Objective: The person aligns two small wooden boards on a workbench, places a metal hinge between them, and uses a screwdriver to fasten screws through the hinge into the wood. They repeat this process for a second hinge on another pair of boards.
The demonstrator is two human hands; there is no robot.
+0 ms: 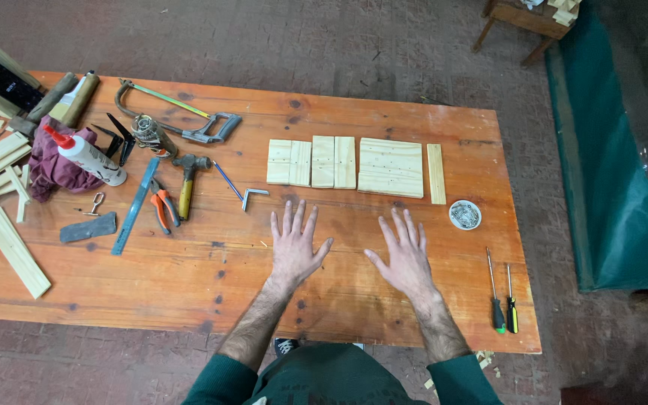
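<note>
Head view: one camera, looking down on an orange wooden desk.
Left hand: laid flat on the desk with fingers spread wide; nothing is held.
Right hand: laid flat likewise, fingers spread wide, empty.
Wooden pieces: set in a row just beyond the fingertips, at the far middle of the desk, apart from both hands. Six are counted: two small boards touching, two taller ones touching, one wide panel and one narrow strip at the right end.
Handling judgement: the pieces are best lifted one at a time by their edges, so the row is not knocked askew; the dish should be kept clear of the right wrist.
Dish of small metal fasteners: one, near the strip's right side.
Screwdrivers: two, side by side at the near right.
Left side: one hacksaw, one hammer, one pair of orange pliers, one steel ruler, one glue bottle lying on a purple cloth.
Offcuts: several strips at the far left; the count cannot be told.
</note>
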